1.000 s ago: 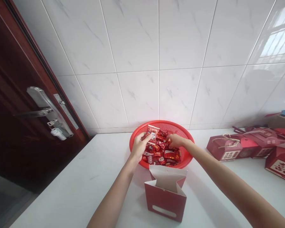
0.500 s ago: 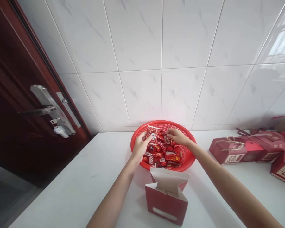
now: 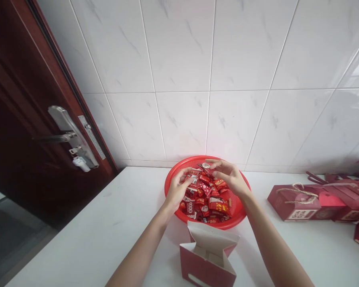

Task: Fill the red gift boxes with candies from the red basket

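Observation:
A red plastic basket (image 3: 172,181) holds several wrapped candies (image 3: 206,189) in red and dark red. My left hand (image 3: 177,190) is over its left side, fingers closed on a red and white packet (image 3: 194,180). At the basket's upper right, my right hand (image 3: 229,175) has its thumb and fingers apart beside a dark red wrapper with a white round mark (image 3: 206,165); no grip on it shows. Nearer to me stands a dark red carton (image 3: 208,267) with its top flaps open and a pale inside.
Dark red gift boxes (image 3: 299,201), one with a rope handle, stand along the right side of the white table (image 3: 107,231). A tiled wall (image 3: 179,123) rises behind. On the left is a brown door (image 3: 26,119) with a metal handle and keys.
My right hand has opened its fingers, which were pinched at a dark wrapper. My left hand has tipped the packet lower. The view has shifted slightly.

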